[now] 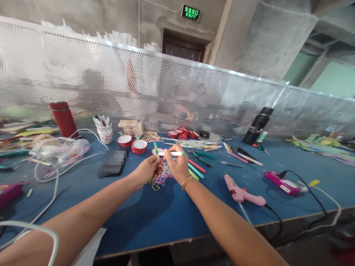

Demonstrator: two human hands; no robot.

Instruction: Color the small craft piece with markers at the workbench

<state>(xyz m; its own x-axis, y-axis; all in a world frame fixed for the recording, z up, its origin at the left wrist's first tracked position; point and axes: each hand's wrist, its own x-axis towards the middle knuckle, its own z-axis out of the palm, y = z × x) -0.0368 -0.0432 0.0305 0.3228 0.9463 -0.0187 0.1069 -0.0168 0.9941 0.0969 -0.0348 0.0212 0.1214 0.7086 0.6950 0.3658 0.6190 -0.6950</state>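
In the head view, my left hand (148, 170) is closed on the lower end of a thin stick (155, 146) with green and red bands, held upright. My right hand (177, 162) grips a white marker (177, 153) with a green end, lying level across the stick. Whether the marker's tip touches the stick is too small to tell. Beneath the hands lies a pile of colourful small clips (164, 176). Red, teal and green markers (196, 170) rest just right of my right hand. Round red-and-white containers (139, 146) stand behind my left hand.
A pink glue gun (241, 192) lies at the right, with its cord off the table edge. A phone (113, 162), a cup of pens (104, 133) and a red flask (63, 120) are at the left. A black bottle (257, 125) stands by the perforated screen (166, 81).
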